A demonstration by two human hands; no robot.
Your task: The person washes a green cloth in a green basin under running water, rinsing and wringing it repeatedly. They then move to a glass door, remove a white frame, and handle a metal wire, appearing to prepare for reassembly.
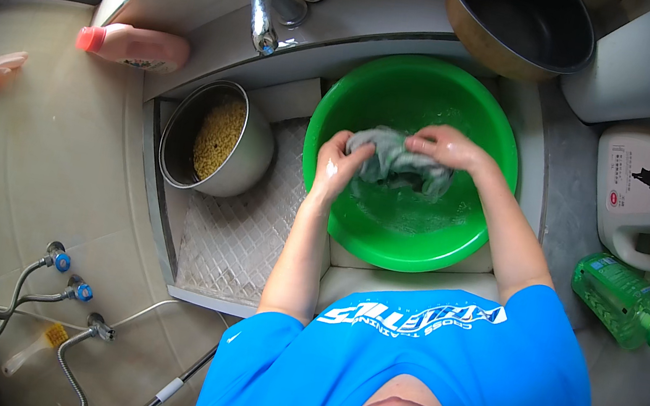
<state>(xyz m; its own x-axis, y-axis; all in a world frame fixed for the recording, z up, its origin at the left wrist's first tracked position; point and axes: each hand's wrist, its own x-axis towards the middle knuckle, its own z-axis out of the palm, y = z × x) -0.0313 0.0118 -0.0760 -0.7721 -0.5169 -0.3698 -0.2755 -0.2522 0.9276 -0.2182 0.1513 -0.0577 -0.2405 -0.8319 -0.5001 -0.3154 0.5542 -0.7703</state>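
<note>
A wet, crumpled grey cloth (396, 155) is spread between my two hands, over shallow water (424, 219) in a round green plastic basin (402, 260). My left hand (337, 163) grips the cloth's left end, thumb on top. At the upper right of the cloth, my right hand (445, 147) pinches it with bent fingers. White suds show on the back of my left hand. Dark folds hang from the cloth's lower side towards the water. What the cloth is exactly, I cannot tell.
Left of the basin, a tilted metal pot (256, 157) holds yellowish grains or beans. A chrome faucet (264, 21) rises behind. A large pan (485, 37), a white jug (635, 214) and a green pump bottle (616, 294) stand right. A pink bottle (152, 48) is at upper left.
</note>
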